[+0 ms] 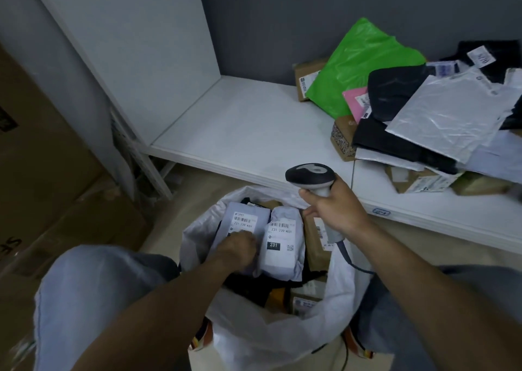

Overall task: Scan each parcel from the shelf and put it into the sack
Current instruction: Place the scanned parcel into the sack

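A white sack [282, 328] stands open between my knees. Inside it lie two pale grey labelled parcels, one on the left [245, 215] and one on the right [282, 235], beside brown boxes. My left hand [237, 250] reaches into the sack and grips the lower edge of the left grey parcel. My right hand [330, 204] holds a handheld barcode scanner [309, 174] above the sack's far rim, its head pointing left. More parcels are piled on the white shelf [248, 130] at the right: a green bag [361, 62], black bags and a silver mailer [449, 116].
Brown cardboard boxes [42, 159] are stacked on the floor at the left. A grey wall backs the shelf, and a white upright panel [135, 46] closes its left side. The scanner's cable [353, 263] hangs down past the sack's right edge.
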